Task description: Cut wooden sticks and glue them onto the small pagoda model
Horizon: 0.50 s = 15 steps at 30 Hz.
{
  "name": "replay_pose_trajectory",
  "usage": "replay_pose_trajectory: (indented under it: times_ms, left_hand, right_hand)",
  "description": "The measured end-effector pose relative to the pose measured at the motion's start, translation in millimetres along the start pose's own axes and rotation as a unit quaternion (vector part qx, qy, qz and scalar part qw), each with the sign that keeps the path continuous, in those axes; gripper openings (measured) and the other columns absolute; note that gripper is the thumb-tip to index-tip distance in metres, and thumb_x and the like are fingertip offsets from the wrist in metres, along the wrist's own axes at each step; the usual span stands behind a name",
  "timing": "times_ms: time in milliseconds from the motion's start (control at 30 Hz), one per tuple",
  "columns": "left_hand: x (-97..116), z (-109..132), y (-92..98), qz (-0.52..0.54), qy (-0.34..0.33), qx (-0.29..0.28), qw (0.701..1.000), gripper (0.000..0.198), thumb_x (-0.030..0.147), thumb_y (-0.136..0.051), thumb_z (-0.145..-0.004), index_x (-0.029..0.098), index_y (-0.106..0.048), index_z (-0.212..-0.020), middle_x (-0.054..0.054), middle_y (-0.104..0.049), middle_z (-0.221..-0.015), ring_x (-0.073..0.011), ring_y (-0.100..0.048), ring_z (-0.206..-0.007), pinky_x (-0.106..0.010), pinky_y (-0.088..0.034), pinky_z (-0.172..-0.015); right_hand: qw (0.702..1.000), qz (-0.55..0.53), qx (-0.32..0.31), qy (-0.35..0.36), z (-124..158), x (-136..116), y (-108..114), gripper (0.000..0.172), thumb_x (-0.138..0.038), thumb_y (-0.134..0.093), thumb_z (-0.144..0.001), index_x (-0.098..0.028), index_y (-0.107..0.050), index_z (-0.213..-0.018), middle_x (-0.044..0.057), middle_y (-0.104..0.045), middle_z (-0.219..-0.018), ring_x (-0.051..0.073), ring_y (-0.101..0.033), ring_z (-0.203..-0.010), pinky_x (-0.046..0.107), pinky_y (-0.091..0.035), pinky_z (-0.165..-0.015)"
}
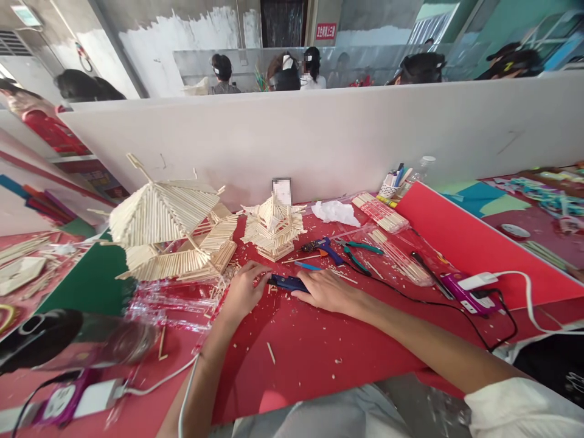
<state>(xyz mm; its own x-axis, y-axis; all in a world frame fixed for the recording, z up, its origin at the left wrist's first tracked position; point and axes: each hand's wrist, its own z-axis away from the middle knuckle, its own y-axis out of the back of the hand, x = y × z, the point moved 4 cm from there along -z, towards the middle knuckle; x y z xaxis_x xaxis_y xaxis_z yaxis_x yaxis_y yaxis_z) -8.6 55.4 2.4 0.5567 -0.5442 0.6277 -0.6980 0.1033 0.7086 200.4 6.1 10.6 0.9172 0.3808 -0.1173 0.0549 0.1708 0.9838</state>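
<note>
Over the red tabletop, my right hand is closed around the right end of a long dark-blue tool, whose exact kind I cannot make out. My left hand has its fingers pinched together at the tool's left tip; whether a small piece sits between them is hidden. Just beyond the hands stands a small tiered pavilion model of thin wooden sticks. A larger stick pavilion with a sloped roof rises to the left. Behind my right hand lie a blue glue gun and green-handled pliers.
Bagged wooden sticks and crumpled white tissue lie at the back. A red board leans at right near a purple power strip with cables. Left is a clear bottle. A white partition closes the far side.
</note>
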Motion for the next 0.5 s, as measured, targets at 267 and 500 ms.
replay_pose_trajectory:
  times_ms: [267,500]
  left_hand:
    - [0.2,0.6,3.9,-0.075,-0.014,-0.021,0.997,0.017,0.022,-0.057,-0.099,0.021,-0.073,-0.094,-0.008,-0.073,-0.096,-0.0234,-0.069,-0.089,-0.032,-0.052,-0.081]
    - [-22.5,1.4,13.5,-0.155,0.014,0.009,0.988,0.017,0.022,-0.055,-0.099,0.022,-0.071,-0.094,-0.008,-0.072,-0.097,-0.0248,-0.068,-0.089,-0.031,-0.050,-0.078]
  right_hand:
    - [0.994,0.107,0.003,0.039,-13.2,-6.3,-12.8,0.060,-0.055,-0.040,-0.107,-0.003,-0.058,-0.131,0.025,-0.076,-0.105,0.036,-0.075,-0.096,0.035,-0.050,-0.077]
    - [0.994,0.102,0.006,0.036,-39.8,-27.5,-16.4,0.067,-0.056,-0.038,-0.107,0.001,-0.054,-0.139,0.028,-0.077,-0.101,0.037,-0.075,-0.100,0.040,-0.053,-0.085]
